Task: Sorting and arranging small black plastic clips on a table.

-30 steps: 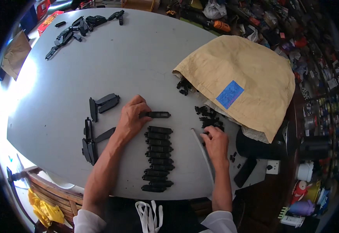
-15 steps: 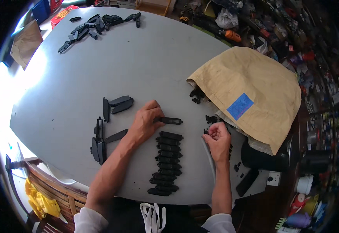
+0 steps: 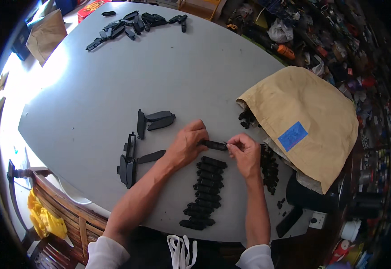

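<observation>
My left hand [image 3: 188, 143] is closed on one end of a long black plastic frame [image 3: 215, 145], held just over the table. At the frame's other end, my right hand [image 3: 245, 154] pinches a small black plastic part, mostly hidden by the fingertips. Below the frame, similar black pieces [image 3: 209, 185] lie stacked in a column towards me. Left of my left hand are several loose long black pieces [image 3: 160, 120], some solid and some frame-like. Small black parts [image 3: 270, 170] are heaped just right of my right hand.
A tan paper bag [image 3: 316, 107] with a blue patch lies on its side at the right, its mouth towards the small parts. More black pieces [image 3: 135, 24] are heaped at the grey table's [image 3: 92, 98] far end. A wooden chair [image 3: 70, 206] stands lower left.
My right hand has moved left from the small parts to the frame's end, carrying a small black part. My left hand keeps hold of the frame. The whole view has shifted a little.
</observation>
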A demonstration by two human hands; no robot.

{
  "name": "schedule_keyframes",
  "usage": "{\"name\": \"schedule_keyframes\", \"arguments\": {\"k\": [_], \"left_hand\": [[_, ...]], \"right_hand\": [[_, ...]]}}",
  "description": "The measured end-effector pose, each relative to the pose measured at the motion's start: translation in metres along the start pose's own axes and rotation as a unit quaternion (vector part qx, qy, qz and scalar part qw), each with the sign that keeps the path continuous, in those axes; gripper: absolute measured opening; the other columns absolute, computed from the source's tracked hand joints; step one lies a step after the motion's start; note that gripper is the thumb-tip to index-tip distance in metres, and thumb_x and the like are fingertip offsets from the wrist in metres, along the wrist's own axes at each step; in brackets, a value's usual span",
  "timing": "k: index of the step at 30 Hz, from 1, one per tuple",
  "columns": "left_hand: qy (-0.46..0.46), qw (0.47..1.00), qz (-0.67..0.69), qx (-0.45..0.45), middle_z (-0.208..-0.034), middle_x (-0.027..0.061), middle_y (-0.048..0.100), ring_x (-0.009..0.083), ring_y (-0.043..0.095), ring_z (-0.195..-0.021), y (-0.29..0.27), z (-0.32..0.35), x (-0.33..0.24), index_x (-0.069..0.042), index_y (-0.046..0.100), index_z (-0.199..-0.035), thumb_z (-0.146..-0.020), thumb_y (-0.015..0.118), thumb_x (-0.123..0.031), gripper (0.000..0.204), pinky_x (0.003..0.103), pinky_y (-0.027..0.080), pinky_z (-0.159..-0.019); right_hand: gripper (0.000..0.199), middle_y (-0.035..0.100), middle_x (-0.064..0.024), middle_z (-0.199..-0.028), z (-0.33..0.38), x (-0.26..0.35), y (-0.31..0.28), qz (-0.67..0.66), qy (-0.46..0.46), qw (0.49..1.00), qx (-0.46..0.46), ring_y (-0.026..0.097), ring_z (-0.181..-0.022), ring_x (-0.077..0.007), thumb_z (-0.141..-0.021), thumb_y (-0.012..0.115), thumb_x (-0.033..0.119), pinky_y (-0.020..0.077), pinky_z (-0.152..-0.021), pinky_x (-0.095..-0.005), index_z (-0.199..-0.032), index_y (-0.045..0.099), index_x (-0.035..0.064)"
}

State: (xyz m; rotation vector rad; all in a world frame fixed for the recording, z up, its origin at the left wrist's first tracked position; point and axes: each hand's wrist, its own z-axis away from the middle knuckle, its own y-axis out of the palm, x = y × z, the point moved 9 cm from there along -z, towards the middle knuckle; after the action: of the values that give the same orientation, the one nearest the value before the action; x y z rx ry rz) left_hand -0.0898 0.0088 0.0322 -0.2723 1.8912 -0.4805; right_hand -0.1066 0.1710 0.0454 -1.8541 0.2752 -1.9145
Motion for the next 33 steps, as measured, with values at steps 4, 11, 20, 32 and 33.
{"name": "schedule_keyframes", "arguments": {"k": [4, 11, 20, 32, 33], "left_hand": [[-0.006, 1.000, 0.007, 0.008, -0.092, 0.0110, 0.055, 0.0307, 0.057, -0.086, 0.001, 0.001, 0.003, -0.001, 0.060, -0.084, -0.060, 0.076, 0.004, 0.029, 0.039, 0.047, -0.072], [0.009, 1.000, 0.012, -0.007, -0.090, 0.0111, 0.054, 0.0311, 0.057, -0.085, 0.001, 0.001, 0.001, -0.001, 0.060, -0.083, -0.060, 0.075, 0.003, 0.028, 0.040, 0.047, -0.072], [0.014, 1.000, 0.006, -0.006, -0.090, 0.0118, 0.054, 0.0316, 0.057, -0.086, 0.000, -0.001, -0.003, 0.000, 0.059, -0.082, -0.061, 0.074, 0.003, 0.026, 0.039, 0.047, -0.072], [-0.117, 0.953, -0.262, -0.096, -0.093, 0.0151, 0.054, 0.0338, 0.057, -0.089, -0.052, 0.005, -0.022, -0.001, 0.061, -0.087, -0.074, 0.064, 0.000, 0.013, 0.044, 0.047, -0.076], [-0.126, 0.932, -0.331, -0.076, -0.094, 0.0154, 0.053, 0.0336, 0.056, -0.090, -0.067, 0.006, -0.027, -0.001, 0.061, -0.086, -0.075, 0.060, 0.000, 0.011, 0.045, 0.046, -0.075]], "right_hand": [[0.006, 0.054, -0.0022, -0.075, -0.009, 0.016, 0.017, 0.098, -0.078, 0.991, 0.041, 0.054, -0.060, -0.0083, -0.077, 0.065, -0.006, 0.0441, -0.051, -0.0234, -0.079, 0.059, -0.0033], [0.011, 0.054, -0.0103, -0.077, -0.017, 0.032, 0.027, 0.214, -0.111, 0.967, 0.086, 0.057, -0.066, -0.0221, -0.073, 0.065, -0.007, 0.0450, -0.059, -0.0327, -0.078, 0.056, -0.0026], [0.015, 0.049, -0.0165, -0.078, -0.013, 0.039, 0.036, 0.281, -0.170, 0.936, 0.124, 0.050, -0.073, -0.0364, -0.073, 0.062, -0.007, 0.0423, -0.065, -0.0406, -0.078, 0.048, -0.0026], [0.012, 0.047, -0.0179, -0.081, 0.020, 0.032, 0.025, 0.287, -0.193, 0.935, 0.081, 0.053, -0.076, -0.0389, -0.077, 0.061, -0.003, 0.0435, -0.064, -0.0418, -0.079, 0.049, -0.0013], [0.011, 0.049, -0.0170, -0.083, 0.024, 0.031, 0.028, 0.289, -0.190, 0.934, 0.090, 0.055, -0.079, -0.0391, -0.079, 0.061, 0.001, 0.0448, -0.066, -0.0440, -0.079, 0.050, 0.0000]]}}
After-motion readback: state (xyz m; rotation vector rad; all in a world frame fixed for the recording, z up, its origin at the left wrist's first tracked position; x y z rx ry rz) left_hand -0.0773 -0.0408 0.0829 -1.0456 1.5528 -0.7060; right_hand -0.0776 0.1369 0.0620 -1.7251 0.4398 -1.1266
